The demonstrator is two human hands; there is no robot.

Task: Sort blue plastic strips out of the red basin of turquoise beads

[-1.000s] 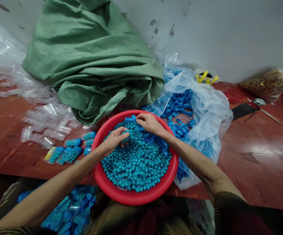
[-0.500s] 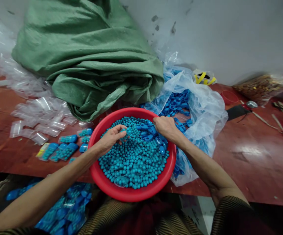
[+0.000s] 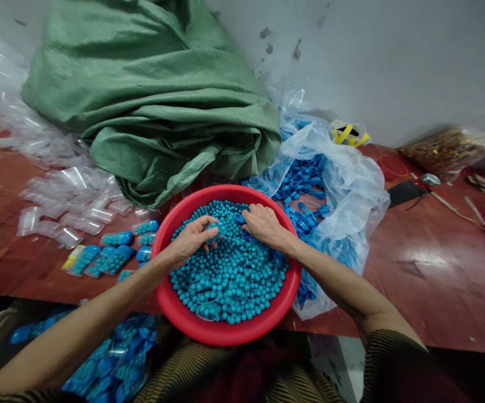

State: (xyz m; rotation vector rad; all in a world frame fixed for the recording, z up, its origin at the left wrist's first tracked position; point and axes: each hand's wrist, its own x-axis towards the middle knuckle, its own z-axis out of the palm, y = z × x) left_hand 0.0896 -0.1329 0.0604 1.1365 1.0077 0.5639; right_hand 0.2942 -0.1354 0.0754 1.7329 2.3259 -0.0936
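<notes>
A red basin is set at the near edge of a reddish-brown table, its near rim overhanging the edge above the lap. To the right of the basin a wide stretch of bare tabletop lies open; to the left the surface is strewn with clear plastic cases, and the far side is closed off by a heaped green woven sack against a grey wall.

No writing or brand can be read anywhere; a yellow-and-black packet by the wall is too small to make out.

The basin is filled nearly to the rim with teal beads, among which a few clear cases are half buried. Both hands are held in the far half of the basin, close together but not touching. The left hand is curled, with beads pinched at its fingertips. The right hand is laid palm-down on the beads with fingers bent; whether anything is gripped under it cannot be told.

Just right of the basin a crumpled clear plastic bag is seen open, holding bright blue caps. Filled cases with blue caps are laid just left of the basin, and more are piled below the table edge at near left. A bag of brownish pieces is seen at far right.
</notes>
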